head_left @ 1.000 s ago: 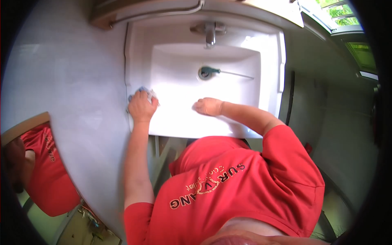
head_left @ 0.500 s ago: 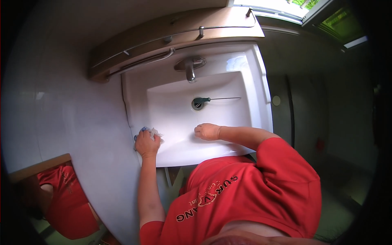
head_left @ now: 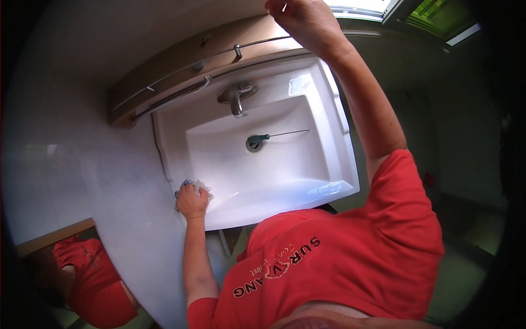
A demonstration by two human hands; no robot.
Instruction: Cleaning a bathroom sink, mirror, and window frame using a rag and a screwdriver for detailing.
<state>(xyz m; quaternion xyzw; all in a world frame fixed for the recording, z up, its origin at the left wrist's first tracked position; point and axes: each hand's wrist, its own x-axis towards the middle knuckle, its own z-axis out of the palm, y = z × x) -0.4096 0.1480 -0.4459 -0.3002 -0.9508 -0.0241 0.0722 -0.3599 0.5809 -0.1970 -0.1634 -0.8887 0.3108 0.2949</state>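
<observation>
My left hand (head_left: 193,203) is closed over a crumpled white and blue wad (head_left: 203,190), thin like tissue or plastic wrap, on the front left corner of the white sink (head_left: 219,218). My right hand (head_left: 307,24) is raised past the sink's back right, over the end of the wooden shelf. Its fingers are bent together and cut off by the upper edge, so anything in them cannot be made out. A screwdriver (head_left: 266,137) lies in the basin, its green handle over the drain (head_left: 253,146) and its shaft pointing right.
A chrome faucet (head_left: 236,101) stands at the back of the sink. Behind it runs a wooden shelf (head_left: 181,71) with a metal rail, and a towel bar (head_left: 170,100) below. A wood-framed mirror (head_left: 55,238) is at the lower left; a window (head_left: 364,6) is at the upper right.
My right hand has risen from above the basin's front to the far upper edge, over the shelf. My left hand stays on the wad. The whole view has shifted slightly.
</observation>
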